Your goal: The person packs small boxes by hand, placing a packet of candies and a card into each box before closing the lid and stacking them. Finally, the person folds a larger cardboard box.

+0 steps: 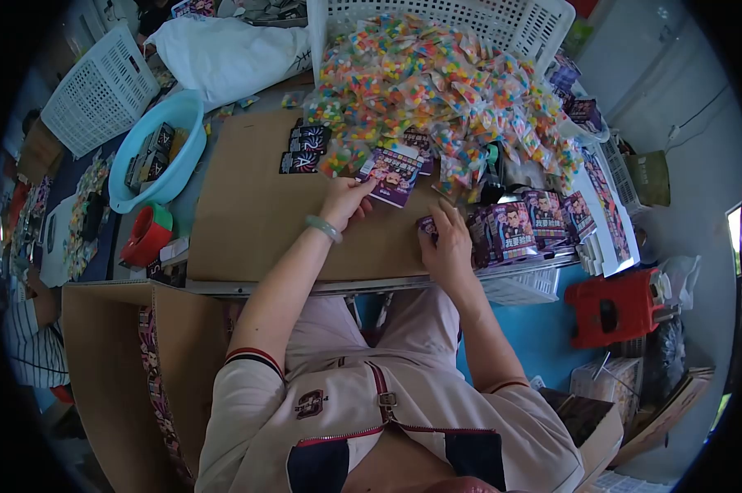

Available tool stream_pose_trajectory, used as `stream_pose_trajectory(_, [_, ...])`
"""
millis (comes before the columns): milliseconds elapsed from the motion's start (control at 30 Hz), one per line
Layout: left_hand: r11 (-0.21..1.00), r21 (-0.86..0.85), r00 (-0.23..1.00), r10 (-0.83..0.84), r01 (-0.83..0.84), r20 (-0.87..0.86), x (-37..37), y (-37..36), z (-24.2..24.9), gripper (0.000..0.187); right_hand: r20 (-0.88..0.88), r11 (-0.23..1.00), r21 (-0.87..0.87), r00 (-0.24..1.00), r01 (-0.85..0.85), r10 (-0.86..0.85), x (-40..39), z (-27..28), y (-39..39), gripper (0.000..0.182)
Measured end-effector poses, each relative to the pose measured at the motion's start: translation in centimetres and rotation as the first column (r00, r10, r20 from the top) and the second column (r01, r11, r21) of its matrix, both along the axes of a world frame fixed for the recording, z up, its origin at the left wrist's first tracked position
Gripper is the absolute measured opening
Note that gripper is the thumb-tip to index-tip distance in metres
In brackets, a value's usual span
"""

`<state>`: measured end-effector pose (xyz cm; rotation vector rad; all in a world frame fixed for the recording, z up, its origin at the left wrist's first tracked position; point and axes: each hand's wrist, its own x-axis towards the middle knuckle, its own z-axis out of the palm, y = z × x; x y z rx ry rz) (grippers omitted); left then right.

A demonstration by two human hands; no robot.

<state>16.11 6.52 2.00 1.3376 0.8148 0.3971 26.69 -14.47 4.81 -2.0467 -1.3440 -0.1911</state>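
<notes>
My left hand (348, 201) grips the near left edge of a flat purple printed box (394, 177) with cartoon figures on its front. My right hand (450, 242) rests at the cardboard's right side, fingers bent over another small purple box (426, 225), mostly hidden under them. Beside it stands a row of similar purple boxes (512, 232). Black cards (303, 149) with pinwheel patterns lie beyond my left hand. Farther back spreads a big heap of clear sachets (436, 90) filled with colourful candy-like pieces. All this lies around a brown cardboard sheet (248, 197).
A light-blue basin (192, 123) with black packs stands left, near a red tape roll (147, 234). White crates (100, 90), a white sack (223, 53) and an open carton (104, 345) surround the table. A red stool (609, 306) stands right.
</notes>
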Motion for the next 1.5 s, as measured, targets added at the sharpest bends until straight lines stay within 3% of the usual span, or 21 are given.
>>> stream_pose_trajectory(67, [0.999, 0.020, 1.000, -0.025, 0.025, -0.005, -2.9, -1.1, 0.8, 0.031, -0.017, 0.991, 0.129, 0.999, -0.042, 0.045, 0.4, 0.0, 2.2, 0.045])
stream_pose_trajectory(167, [0.985, 0.166, 0.995, -0.062, 0.049, 0.072, -5.9, -2.5, 0.9, 0.025, -0.268, 0.968, 0.241, 0.955, -0.062, 0.128, 1.3, 0.6, 6.4, 0.040])
stream_pose_trajectory(233, [0.971, 0.235, 0.996, -0.066, 0.049, 0.066, -7.8, -3.2, 0.8, 0.017, -0.510, 0.974, -0.014, 0.839, -0.227, 0.188, 1.4, -0.5, 8.6, 0.040])
stream_pose_trajectory(367, [0.956, 0.287, 0.997, 0.043, -0.059, 0.063, -11.2, -4.1, 1.0, 0.020, -0.384, 0.980, 0.018, 0.904, -0.198, 0.189, -1.3, 0.3, 9.4, 0.036])
stream_pose_trajectory(433, [0.931, 0.364, 0.959, 0.092, 0.013, -0.269, -12.9, -4.2, 2.5, 0.022, -0.571, 0.957, -0.105, 0.805, -0.269, 0.164, -2.0, 2.0, 9.1, 0.027])
stream_pose_trajectory(467, [0.932, 0.363, 0.957, 0.097, 0.009, -0.272, -13.0, -4.7, 3.1, 0.022, -0.574, 0.956, -0.106, 0.802, -0.275, 0.167, -2.4, 2.2, 9.1, 0.027])
stream_pose_trajectory(500, [0.637, 0.765, 0.931, 0.331, -0.101, -0.153, -12.8, -5.7, 3.6, 0.032, -0.390, 0.966, -0.092, 0.902, -0.240, 0.187, -3.0, 2.2, 8.8, 0.023])
stream_pose_trajectory(533, [0.175, 0.971, 0.879, 0.472, -0.161, 0.060, -12.7, -6.5, 3.8, 0.046, -0.190, 0.975, -0.072, 0.963, -0.209, 0.192, -3.7, 2.2, 8.6, 0.020])
stream_pose_trajectory(567, [0.177, 0.971, 0.878, 0.476, -0.160, 0.058, -12.6, -6.8, 3.8, 0.046, -0.192, 0.974, -0.074, 0.962, -0.212, 0.195, -4.2, 2.2, 8.6, 0.020])
stream_pose_trajectory(633, [0.187, 0.978, 0.957, 0.290, -0.091, 0.033, -12.3, -7.5, 3.6, 0.071, 0.002, 0.937, 0.260, 0.970, -0.234, 0.242, -5.2, 2.3, 8.4, 0.019])
stream_pose_trajectory(667, [0.129, 0.988, 0.955, 0.295, -0.079, 0.038, -11.8, -7.9, 3.5, 0.066, 0.001, 0.937, 0.256, 0.970, -0.237, 0.245, -5.8, 2.2, 8.4, 0.019])
stream_pose_trajectory(733, [0.210, 0.972, 0.953, 0.301, -0.105, 0.038, -11.6, -8.1, 3.2, 0.063, -0.130, 0.855, 0.440, 0.923, -0.274, 0.363, -6.8, 2.2, 8.7, 0.015])
stream_pose_trajectory(900, [0.417, 0.852, 0.938, 0.271, -0.316, 0.215, -11.1, -9.3, 1.8, 0.048, -0.184, 0.792, 0.510, 0.857, -0.336, 0.481, -8.3, 2.7, 7.6, 0.013])
stream_pose_trajectory(967, [0.597, 0.629, 0.867, 0.353, -0.498, 0.351, -11.4, -9.5, 1.4, 0.035, -0.199, 0.776, 0.512, 0.828, -0.368, 0.524, -8.6, 2.4, 7.3, 0.014])
stream_pose_trajectory(1200, [0.579, 0.668, 0.884, 0.323, -0.467, 0.339, -10.8, -11.1, 2.6, 0.024, -0.347, 0.813, 0.523, 0.807, -0.257, 0.478, -10.0, 1.5, 7.2, 0.014])
stream_pose_trajectory(1267, [0.650, 0.637, 0.909, 0.329, -0.414, 0.255, -11.3, -11.5, 1.7, 0.025, -0.360, 0.828, 0.502, 0.810, -0.249, 0.462, -10.0, 1.0, 7.1, 0.013])
stream_pose_trajectory(1300, [0.652, 0.636, 0.910, 0.330, -0.413, 0.252, -11.5, -11.3, 1.5, 0.025, -0.308, 0.817, 0.514, 0.832, -0.263, 0.461, -9.9, 0.9, 7.0, 0.019])
stream_pose_trajectory(1367, [0.810, 0.350, 0.848, 0.305, -0.470, 0.433, -12.0, -11.0, 2.1, 0.028, -0.259, 0.807, 0.522, 0.851, -0.275, 0.457, -10.0, 0.5, 6.5, 0.026])
stream_pose_trajectory(1433, [0.800, 0.282, 0.785, 0.335, -0.529, 0.521, -11.9, -10.9, 3.0, 0.031, -0.528, 0.812, 0.577, 0.717, -0.091, 0.455, -9.8, -0.1, 6.0, 0.046])
stream_pose_trajectory(1467, [0.830, 0.257, 0.800, 0.319, -0.495, 0.509, -12.2, -11.1, 3.2, 0.032, -0.572, 0.897, 0.387, 0.708, -0.213, 0.415, -9.2, -0.7, 5.4, 0.057])
stream_pose_trajectory(1500, [0.858, 0.231, 0.815, 0.302, -0.458, 0.494, -12.5, -11.3, 3.2, 0.034, -0.578, 0.900, 0.382, 0.705, -0.211, 0.411, -9.4, -1.1, 5.1, 0.057])
